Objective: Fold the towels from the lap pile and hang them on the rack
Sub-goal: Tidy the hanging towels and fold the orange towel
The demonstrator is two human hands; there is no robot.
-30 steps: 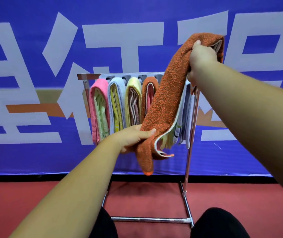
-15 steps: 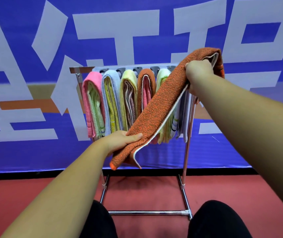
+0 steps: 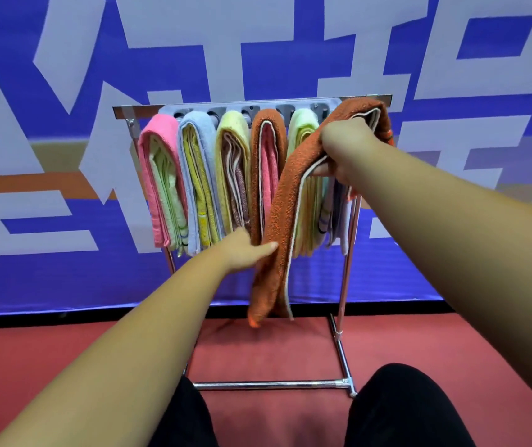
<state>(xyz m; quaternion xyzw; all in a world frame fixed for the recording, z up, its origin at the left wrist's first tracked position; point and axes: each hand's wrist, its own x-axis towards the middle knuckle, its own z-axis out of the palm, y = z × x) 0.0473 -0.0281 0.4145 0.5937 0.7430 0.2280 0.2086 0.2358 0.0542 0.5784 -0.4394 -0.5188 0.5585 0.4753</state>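
Both hands (image 3: pixel 343 146) hold orange towel (image 3: pixel 285 214) hanging lengthwise downward.

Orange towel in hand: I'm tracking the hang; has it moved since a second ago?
Yes, downward: the top fold of the held orange towel, earlier well above the rack's top bar, is now level with it.

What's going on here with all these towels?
A seated person is hanging a folded orange towel on a metal rack. The right hand grips the towel's folded top up by the right end of the rack, while the left hand holds its lower part. Whether it rests on the rack yet is not clear. Several other towels already hang side by side, starting with a pink towel at the left.
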